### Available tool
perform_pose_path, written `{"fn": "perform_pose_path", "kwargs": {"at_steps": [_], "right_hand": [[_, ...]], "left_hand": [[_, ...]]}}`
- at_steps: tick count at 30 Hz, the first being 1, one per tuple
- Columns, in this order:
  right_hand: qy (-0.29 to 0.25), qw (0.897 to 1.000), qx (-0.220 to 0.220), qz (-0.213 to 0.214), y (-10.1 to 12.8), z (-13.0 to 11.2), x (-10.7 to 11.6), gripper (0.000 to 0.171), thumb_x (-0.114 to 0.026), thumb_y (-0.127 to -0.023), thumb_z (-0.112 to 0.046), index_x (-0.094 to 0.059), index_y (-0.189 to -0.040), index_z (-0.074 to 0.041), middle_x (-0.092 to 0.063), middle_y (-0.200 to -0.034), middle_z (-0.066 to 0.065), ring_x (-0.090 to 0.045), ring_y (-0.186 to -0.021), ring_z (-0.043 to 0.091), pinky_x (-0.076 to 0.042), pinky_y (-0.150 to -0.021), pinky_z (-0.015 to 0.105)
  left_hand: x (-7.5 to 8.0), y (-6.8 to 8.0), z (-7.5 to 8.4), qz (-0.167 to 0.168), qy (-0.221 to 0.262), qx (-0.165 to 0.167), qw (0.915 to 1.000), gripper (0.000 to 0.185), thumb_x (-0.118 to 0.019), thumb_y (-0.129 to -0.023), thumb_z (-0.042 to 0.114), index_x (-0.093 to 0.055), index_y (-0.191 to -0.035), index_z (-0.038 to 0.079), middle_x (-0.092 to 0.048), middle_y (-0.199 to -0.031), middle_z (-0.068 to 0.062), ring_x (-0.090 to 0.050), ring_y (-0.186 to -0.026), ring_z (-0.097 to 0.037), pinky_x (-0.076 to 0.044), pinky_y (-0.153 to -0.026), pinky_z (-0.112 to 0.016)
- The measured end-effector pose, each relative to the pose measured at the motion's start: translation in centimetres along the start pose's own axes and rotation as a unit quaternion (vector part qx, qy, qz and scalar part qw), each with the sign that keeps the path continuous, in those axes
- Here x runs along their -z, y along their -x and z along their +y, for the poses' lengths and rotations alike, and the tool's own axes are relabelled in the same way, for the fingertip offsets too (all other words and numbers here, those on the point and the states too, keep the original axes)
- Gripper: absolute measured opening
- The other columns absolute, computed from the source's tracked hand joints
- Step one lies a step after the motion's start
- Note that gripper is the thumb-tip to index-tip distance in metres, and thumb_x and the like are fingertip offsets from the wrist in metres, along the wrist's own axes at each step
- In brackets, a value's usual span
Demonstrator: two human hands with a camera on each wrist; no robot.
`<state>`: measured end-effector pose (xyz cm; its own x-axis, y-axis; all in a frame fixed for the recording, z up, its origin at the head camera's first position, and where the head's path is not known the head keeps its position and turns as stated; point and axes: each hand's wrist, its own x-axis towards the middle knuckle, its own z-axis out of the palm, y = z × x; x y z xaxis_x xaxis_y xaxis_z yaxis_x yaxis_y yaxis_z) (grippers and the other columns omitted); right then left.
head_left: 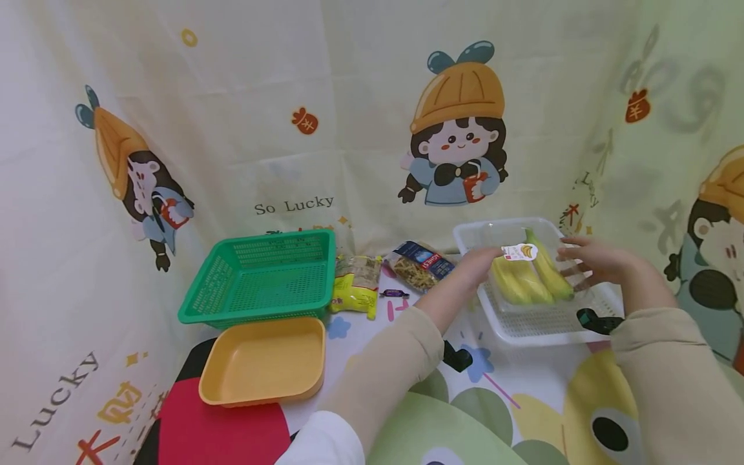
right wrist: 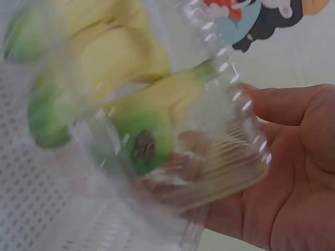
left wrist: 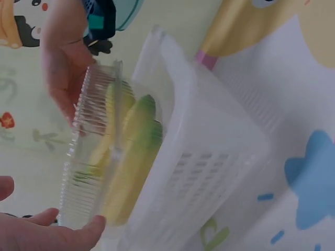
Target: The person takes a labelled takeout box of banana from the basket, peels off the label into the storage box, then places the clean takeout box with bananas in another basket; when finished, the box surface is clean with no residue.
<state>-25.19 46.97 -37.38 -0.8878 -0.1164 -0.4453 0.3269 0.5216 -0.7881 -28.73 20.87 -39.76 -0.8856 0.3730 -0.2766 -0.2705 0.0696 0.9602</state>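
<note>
A clear plastic box of yellow bananas (head_left: 529, 278) hangs just over the white slotted basket (head_left: 523, 332) at the right of the table. My left hand (head_left: 479, 265) grips the box's left end, and my right hand (head_left: 593, 261) cups its right end. In the left wrist view the box (left wrist: 104, 157) sits tilted against the basket wall (left wrist: 209, 157), with my left thumb and fingers (left wrist: 47, 232) at its near end. The right wrist view shows my right hand (right wrist: 293, 172) curled under the box, with green-tipped bananas (right wrist: 131, 104) inside.
A green basket (head_left: 261, 278) and a yellow tray (head_left: 264, 358) stand at the left. Two snack packets (head_left: 356, 284) (head_left: 420, 263) and a small wrapped candy (head_left: 394, 294) lie mid-table. Cartoon-print cloth walls close in behind and on both sides.
</note>
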Motion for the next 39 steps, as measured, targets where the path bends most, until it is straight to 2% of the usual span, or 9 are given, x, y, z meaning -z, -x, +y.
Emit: {"fn": "perform_pose_path", "kwargs": {"at_steps": [4, 6, 8, 11, 13, 16, 23, 31, 39], "right_hand": [[0.011, 0.999, 0.038, 0.018, 0.4, -1.4, -0.5, 0.075, -0.035, -0.108, -0.037, 0.009, -0.156, -0.001, -0.018, -0.155, 0.037, -0.063, -0.116, 0.027, -0.059, -0.084, 0.047], [0.017, 0.998, 0.051, 0.03, 0.5, -2.2, -1.0, 0.077, -0.036, -0.107, -0.041, 0.006, -0.157, -0.001, -0.02, -0.155, 0.036, -0.064, -0.115, 0.026, -0.059, -0.084, 0.046], [0.025, 0.997, 0.056, 0.042, 0.4, -3.1, -1.6, 0.08, -0.039, -0.105, -0.045, 0.003, -0.158, -0.002, -0.023, -0.155, 0.035, -0.064, -0.115, 0.026, -0.059, -0.084, 0.046], [0.04, 0.996, 0.052, 0.062, 0.3, -4.4, -2.5, 0.087, -0.044, -0.101, -0.054, -0.001, -0.159, -0.005, -0.025, -0.155, 0.033, -0.063, -0.117, 0.028, -0.06, -0.084, 0.044], [0.048, 0.995, 0.051, 0.07, 0.2, -5.1, -3.2, 0.09, -0.045, -0.098, -0.057, -0.003, -0.159, -0.006, -0.026, -0.155, 0.032, -0.062, -0.119, 0.031, -0.06, -0.083, 0.043], [0.053, 0.994, 0.051, 0.077, 0.1, -6.0, -4.2, 0.092, -0.046, -0.097, -0.061, -0.005, -0.159, -0.007, -0.028, -0.155, 0.031, -0.06, -0.122, 0.034, -0.06, -0.083, 0.041], [0.022, 0.993, 0.079, 0.087, -0.8, -7.5, -7.3, 0.085, -0.045, -0.099, -0.057, -0.008, -0.16, -0.011, -0.032, -0.155, 0.027, -0.058, -0.123, 0.037, -0.061, -0.079, 0.041], [0.023, 0.992, 0.084, 0.094, -2.1, -8.9, -10.7, 0.082, -0.045, -0.099, -0.058, -0.012, -0.16, -0.016, -0.036, -0.155, 0.022, -0.053, -0.127, 0.04, -0.061, -0.078, 0.039], [0.007, 0.991, 0.076, 0.106, -2.9, -10.0, -13.3, 0.081, -0.048, -0.098, -0.057, -0.015, -0.16, -0.017, -0.037, -0.155, 0.02, -0.049, -0.126, 0.041, -0.061, -0.076, 0.039]], "left_hand": [[2.0, -0.3, 0.6, 0.005, 0.054, -0.006, 0.9985, 0.041, -0.063, -0.092, 0.027, -0.064, -0.129, 0.009, -0.057, -0.14, -0.005, -0.048, -0.134, -0.025, -0.05, -0.102, -0.046], [3.1, -0.3, 0.8, 0.004, 0.06, -0.014, 0.9981, 0.043, -0.062, -0.093, 0.027, -0.062, -0.133, 0.01, -0.057, -0.139, -0.005, -0.051, -0.129, -0.023, -0.052, -0.1, -0.043], [4.3, -0.1, 1.0, -0.005, 0.044, -0.027, 0.9986, 0.044, -0.06, -0.095, 0.027, -0.059, -0.137, 0.012, -0.058, -0.135, -0.007, -0.056, -0.117, -0.022, -0.051, -0.1, -0.041], [5.9, 0.5, 1.3, -0.007, -0.008, -0.037, 0.9993, 0.046, -0.058, -0.097, 0.033, -0.057, -0.14, 0.018, -0.06, -0.134, -0.004, -0.063, -0.106, -0.019, -0.047, -0.105, -0.042], [6.9, 0.9, 1.4, -0.006, -0.033, -0.046, 0.9984, 0.047, -0.056, -0.098, 0.035, -0.055, -0.142, 0.019, -0.059, -0.137, -0.003, -0.065, -0.106, -0.02, -0.045, -0.108, -0.044], [8.3, 1.6, 1.5, 0.0, -0.064, -0.062, 0.996, 0.047, -0.056, -0.098, 0.036, -0.055, -0.142, 0.02, -0.056, -0.144, -0.001, -0.063, -0.117, -0.021, -0.043, -0.11, -0.044], [11.8, 2.6, 1.1, 0.003, -0.061, -0.098, 0.9933, 0.045, -0.058, -0.099, 0.035, -0.055, -0.141, 0.021, -0.057, -0.141, -0.004, -0.06, -0.118, -0.022, -0.048, -0.105, -0.041], [15.3, 3.5, 0.5, 0.034, -0.004, -0.085, 0.9958, 0.043, -0.064, -0.096, 0.03, -0.057, -0.137, 0.022, -0.058, -0.132, -0.001, -0.059, -0.11, -0.017, -0.055, -0.092, -0.035], [17.5, 4.8, 0.0, 0.067, -0.017, -0.069, 0.9953, 0.05, -0.068, -0.093, 0.031, -0.051, -0.139, 0.027, -0.058, -0.128, -0.004, -0.061, -0.103, -0.017, -0.056, -0.084, -0.032]]}}
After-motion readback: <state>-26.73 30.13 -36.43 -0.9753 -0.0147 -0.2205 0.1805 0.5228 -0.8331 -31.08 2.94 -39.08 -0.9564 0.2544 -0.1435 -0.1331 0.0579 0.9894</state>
